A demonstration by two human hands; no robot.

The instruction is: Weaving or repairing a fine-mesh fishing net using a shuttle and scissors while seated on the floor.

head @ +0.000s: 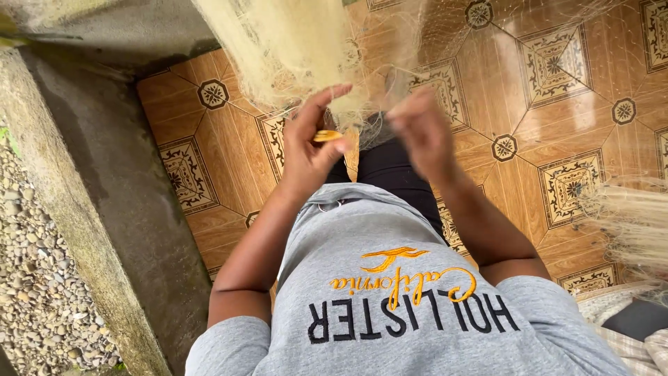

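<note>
Pale fishing net (299, 49) hung bunched just above both hands | left hand (309, 150) pinched a small yellow netting needle (327, 136) against it | right hand (421, 132) gripped mesh strands, blurred | patterned tile floor (557, 104) lay beneath.

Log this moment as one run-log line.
left hand: pinches small yellow tool | right hand: fingers in pale fishing net, blurred | net hangs bunched above patterned tile floor
</note>
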